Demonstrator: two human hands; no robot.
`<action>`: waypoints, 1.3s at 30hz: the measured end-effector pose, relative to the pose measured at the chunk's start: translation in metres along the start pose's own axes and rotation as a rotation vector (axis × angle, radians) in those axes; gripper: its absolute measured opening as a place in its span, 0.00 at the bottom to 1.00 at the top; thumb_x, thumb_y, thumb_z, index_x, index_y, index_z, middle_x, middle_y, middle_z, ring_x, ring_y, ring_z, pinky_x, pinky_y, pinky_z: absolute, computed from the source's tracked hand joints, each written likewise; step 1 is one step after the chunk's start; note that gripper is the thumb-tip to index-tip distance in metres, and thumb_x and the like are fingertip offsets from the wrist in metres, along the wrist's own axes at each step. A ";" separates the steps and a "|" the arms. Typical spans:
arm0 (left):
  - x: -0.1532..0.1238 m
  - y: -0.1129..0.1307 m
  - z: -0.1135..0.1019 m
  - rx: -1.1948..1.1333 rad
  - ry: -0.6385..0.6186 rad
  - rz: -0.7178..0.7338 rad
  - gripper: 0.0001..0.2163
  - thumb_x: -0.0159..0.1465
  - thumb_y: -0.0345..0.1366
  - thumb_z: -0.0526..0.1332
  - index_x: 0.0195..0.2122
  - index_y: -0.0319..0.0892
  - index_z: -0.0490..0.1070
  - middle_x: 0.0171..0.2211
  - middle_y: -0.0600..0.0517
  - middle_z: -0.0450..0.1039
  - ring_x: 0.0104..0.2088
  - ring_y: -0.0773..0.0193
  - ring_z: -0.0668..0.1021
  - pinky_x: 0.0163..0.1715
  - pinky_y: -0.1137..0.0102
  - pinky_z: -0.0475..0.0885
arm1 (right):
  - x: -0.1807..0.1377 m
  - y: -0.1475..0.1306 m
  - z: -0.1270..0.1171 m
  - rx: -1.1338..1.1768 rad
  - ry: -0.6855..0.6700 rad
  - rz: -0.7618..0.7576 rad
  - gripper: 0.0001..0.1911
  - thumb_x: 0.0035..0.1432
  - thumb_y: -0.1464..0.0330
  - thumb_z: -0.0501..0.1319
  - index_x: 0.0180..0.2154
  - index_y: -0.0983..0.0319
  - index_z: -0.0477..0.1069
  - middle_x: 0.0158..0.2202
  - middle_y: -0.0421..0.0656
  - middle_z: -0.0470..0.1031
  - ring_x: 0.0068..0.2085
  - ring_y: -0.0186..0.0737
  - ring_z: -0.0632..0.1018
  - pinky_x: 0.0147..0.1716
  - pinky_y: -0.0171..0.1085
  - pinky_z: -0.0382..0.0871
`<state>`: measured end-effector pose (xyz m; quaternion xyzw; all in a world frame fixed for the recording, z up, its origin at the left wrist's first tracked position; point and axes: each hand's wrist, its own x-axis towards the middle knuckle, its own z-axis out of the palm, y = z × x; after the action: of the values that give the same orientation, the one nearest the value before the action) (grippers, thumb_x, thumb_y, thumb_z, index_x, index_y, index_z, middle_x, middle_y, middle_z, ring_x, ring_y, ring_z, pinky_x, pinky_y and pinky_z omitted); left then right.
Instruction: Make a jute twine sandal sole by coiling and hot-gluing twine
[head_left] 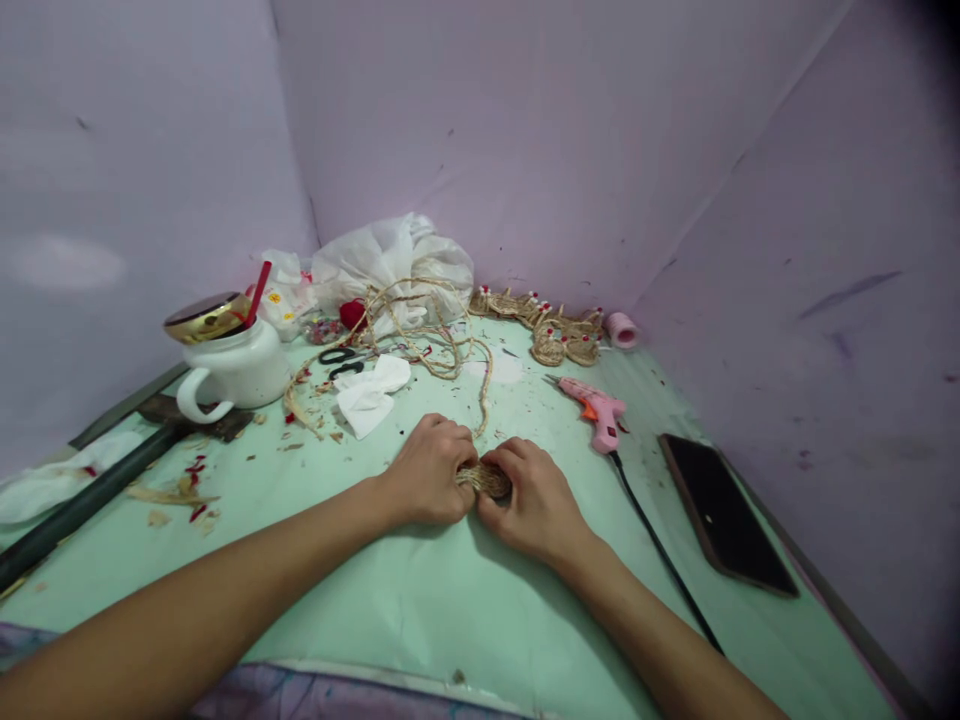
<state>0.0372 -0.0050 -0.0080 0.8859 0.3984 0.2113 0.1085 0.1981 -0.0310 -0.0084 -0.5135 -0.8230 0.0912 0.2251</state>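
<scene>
Between my two hands is a small coiled piece of braided straw cord, low over the green tabletop. My left hand is closed around its left side, fingers curled. On its right side, my right hand pinches it between thumb and fingers. A long braided straw cord runs from the piece toward the back, where it lies in loose loops. The fingers hide much of the coil.
A pink glue gun and a phone lie to the right. Finished woven pieces and a thread spool sit behind. Black-handled scissors, white tissue, a white mug and a hammer are on the left.
</scene>
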 end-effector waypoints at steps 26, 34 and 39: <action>-0.001 -0.003 -0.004 0.034 -0.020 0.097 0.07 0.48 0.32 0.58 0.27 0.39 0.73 0.28 0.50 0.73 0.33 0.61 0.73 0.49 0.60 0.59 | -0.003 0.000 -0.001 -0.009 0.007 0.007 0.12 0.44 0.71 0.59 0.34 0.64 0.72 0.32 0.46 0.72 0.36 0.45 0.72 0.35 0.40 0.63; 0.000 0.000 -0.013 0.048 -0.109 0.068 0.07 0.51 0.31 0.56 0.27 0.40 0.73 0.29 0.49 0.73 0.33 0.61 0.74 0.43 0.63 0.62 | -0.008 -0.002 0.002 -0.043 0.095 -0.103 0.07 0.47 0.70 0.60 0.32 0.63 0.72 0.32 0.45 0.73 0.35 0.44 0.70 0.34 0.41 0.60; 0.002 -0.002 -0.016 0.013 -0.127 0.063 0.07 0.48 0.32 0.57 0.26 0.41 0.74 0.28 0.50 0.73 0.32 0.61 0.74 0.42 0.64 0.62 | -0.005 -0.004 0.011 -0.016 0.177 -0.099 0.03 0.46 0.72 0.60 0.26 0.62 0.73 0.27 0.43 0.73 0.31 0.40 0.70 0.33 0.39 0.59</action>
<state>0.0298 -0.0022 0.0057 0.9103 0.3639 0.1557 0.1212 0.1921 -0.0361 -0.0177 -0.4800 -0.8250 0.0277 0.2971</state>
